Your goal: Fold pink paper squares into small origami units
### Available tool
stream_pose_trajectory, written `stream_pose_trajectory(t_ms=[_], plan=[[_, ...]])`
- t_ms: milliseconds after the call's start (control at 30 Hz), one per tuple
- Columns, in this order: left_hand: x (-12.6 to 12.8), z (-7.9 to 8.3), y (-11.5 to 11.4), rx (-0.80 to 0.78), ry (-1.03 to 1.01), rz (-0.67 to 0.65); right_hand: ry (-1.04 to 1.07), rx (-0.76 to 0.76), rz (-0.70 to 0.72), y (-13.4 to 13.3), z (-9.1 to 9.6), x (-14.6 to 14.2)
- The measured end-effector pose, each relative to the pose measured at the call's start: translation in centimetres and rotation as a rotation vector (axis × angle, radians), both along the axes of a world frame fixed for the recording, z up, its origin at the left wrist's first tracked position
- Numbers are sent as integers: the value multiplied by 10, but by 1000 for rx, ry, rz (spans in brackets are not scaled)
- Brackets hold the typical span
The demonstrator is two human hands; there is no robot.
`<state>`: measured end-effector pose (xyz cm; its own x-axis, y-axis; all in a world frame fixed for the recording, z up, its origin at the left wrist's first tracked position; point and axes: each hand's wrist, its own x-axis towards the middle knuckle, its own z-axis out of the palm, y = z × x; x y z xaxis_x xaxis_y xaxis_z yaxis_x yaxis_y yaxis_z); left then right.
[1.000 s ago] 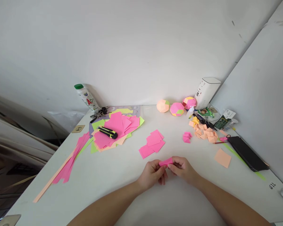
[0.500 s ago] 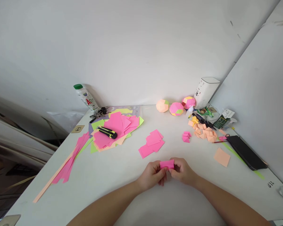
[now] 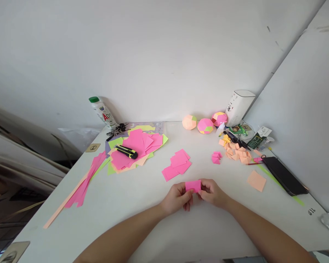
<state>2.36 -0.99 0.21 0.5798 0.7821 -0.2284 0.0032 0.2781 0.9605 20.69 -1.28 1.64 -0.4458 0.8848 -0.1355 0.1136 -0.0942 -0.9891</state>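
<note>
A small pink paper piece [image 3: 193,186] is held up near the front of the table between my two hands. My left hand [image 3: 178,198] pinches its left end, the thumb pressed along its lower edge. At the right end, my right hand [image 3: 212,192] grips it between thumb and fingers. Just beyond my hands lie several loose pink paper squares [image 3: 177,166]. To the right of those, a little group of folded pink pieces [image 3: 216,157] rests on the table. A single peach paper square [image 3: 257,180] lies right of my right hand.
At left, a utility knife [image 3: 126,151] rests on a pile of coloured paper [image 3: 142,140], with paper strips [image 3: 84,182] nearby. Three paper balls [image 3: 205,126] sit by the wall. Folded peach pieces [image 3: 237,153] and a black case [image 3: 285,176] lie right. A bottle [image 3: 102,113] stands back left.
The pink paper in my hands has tilted to show a flatter, broader face. Both hands sit slightly higher in view, and the whole view has shifted a little.
</note>
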Motion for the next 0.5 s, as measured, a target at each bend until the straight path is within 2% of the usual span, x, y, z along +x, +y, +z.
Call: stream_pose_trajectory(t_ms=[267, 500], plan=[[1, 3, 3, 45, -20, 24, -93, 60, 29, 10, -6, 3], [-1, 2, 6, 83, -42, 15, -70, 57, 35, 15, -8, 5]])
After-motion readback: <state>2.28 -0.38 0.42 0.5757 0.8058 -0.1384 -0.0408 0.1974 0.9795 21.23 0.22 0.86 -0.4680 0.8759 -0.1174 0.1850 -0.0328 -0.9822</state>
